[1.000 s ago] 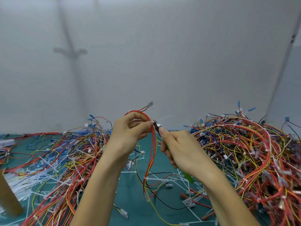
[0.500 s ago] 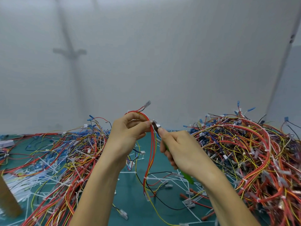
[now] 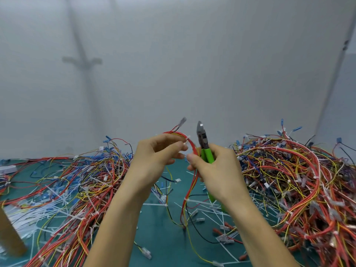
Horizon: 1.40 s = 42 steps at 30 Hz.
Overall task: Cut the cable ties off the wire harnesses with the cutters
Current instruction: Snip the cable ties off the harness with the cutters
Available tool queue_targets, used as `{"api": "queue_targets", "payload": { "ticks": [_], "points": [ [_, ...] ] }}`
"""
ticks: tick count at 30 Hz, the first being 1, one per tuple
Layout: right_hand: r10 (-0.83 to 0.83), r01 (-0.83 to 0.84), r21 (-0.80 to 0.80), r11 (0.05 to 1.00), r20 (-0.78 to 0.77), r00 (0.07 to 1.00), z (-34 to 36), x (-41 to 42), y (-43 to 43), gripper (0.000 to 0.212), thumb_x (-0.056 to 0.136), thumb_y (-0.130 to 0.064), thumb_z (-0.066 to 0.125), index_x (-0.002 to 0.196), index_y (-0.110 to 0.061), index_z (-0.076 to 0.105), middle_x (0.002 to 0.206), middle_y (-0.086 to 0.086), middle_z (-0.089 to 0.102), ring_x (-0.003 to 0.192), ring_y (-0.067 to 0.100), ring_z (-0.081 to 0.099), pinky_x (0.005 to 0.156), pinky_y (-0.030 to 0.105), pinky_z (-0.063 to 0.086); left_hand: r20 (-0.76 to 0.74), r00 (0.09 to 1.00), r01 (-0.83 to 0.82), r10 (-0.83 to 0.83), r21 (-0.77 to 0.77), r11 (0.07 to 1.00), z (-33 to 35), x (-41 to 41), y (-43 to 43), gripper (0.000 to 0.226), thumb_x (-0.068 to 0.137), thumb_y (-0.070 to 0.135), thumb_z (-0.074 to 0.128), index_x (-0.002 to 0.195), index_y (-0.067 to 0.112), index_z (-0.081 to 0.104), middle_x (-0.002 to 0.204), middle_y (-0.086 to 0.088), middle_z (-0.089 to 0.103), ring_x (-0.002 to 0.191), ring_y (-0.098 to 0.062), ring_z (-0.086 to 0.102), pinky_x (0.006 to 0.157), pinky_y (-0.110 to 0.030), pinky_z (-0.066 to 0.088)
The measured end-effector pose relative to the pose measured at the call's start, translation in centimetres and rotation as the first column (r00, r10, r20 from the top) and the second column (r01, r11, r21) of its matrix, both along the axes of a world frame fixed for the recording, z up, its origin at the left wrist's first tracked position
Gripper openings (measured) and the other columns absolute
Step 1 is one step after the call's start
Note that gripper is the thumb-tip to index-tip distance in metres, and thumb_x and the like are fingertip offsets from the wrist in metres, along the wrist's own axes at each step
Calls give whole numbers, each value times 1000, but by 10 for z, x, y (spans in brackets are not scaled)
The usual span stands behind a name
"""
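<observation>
My left hand (image 3: 156, 160) holds up a red and yellow wire harness (image 3: 189, 182) that arches over its fingers and hangs down to the green mat. A small white cable tie (image 3: 187, 137) sits on the harness just past my fingertips, and another tie (image 3: 186, 199) binds it lower down. My right hand (image 3: 215, 170) grips the green-handled cutters (image 3: 204, 145). Their grey jaws point straight up, just right of the harness and clear of it. My right thumb and fingers also touch the harness below the arch.
A big tangled heap of harnesses (image 3: 300, 182) lies on the right and a flatter heap (image 3: 73, 185) on the left. Cut white ties (image 3: 217, 212) litter the green mat (image 3: 169, 245) between them. A brown post (image 3: 9, 236) stands at the lower left. A grey wall rises behind.
The cutters have come away from the harness and swung upright, jaws now pointing up. My left hand has shifted slightly along the arch of the harness.
</observation>
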State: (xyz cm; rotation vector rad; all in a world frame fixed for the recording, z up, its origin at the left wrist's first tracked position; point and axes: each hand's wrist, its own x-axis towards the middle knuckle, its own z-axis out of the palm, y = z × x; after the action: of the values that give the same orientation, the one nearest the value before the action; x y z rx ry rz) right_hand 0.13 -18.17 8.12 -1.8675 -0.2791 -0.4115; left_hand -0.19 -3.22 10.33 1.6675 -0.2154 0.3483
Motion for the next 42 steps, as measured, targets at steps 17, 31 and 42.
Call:
{"api": "queue_targets", "payload": {
  "ticks": [17, 31, 42],
  "points": [
    [-94, 52, 224, 973, 179, 979, 7, 1, -13, 16, 89, -20, 71, 78, -26, 61, 67, -10, 72, 61, 5, 67, 63, 37, 54, -635, 734, 543, -240, 337, 769, -42, 17, 35, 21, 97, 8, 47, 106, 0, 64, 96, -12, 75, 90, -26, 73, 77, -31, 57],
    [-95, 44, 279, 959, 173, 980, 9, 2, -15, 14, 89, -19, 71, 79, -23, 62, 67, -5, 73, 51, 6, 60, 57, 37, 54, -521, 828, 497, -208, 511, 701, -62, 27, 4, 11, 91, 25, 64, 91, 27, 75, 82, 1, 73, 85, -17, 74, 71, -24, 49],
    [-92, 40, 286, 957, 172, 981, 10, 2, -16, 12, 89, -18, 71, 80, -21, 63, 66, -6, 72, 53, 3, 62, 55, 27, 49, -556, 799, 392, -229, 193, 899, -69, 29, -23, 28, 96, 6, 47, 117, 19, 59, 105, -14, 74, 88, -19, 69, 84, -37, 57]
  ]
}}
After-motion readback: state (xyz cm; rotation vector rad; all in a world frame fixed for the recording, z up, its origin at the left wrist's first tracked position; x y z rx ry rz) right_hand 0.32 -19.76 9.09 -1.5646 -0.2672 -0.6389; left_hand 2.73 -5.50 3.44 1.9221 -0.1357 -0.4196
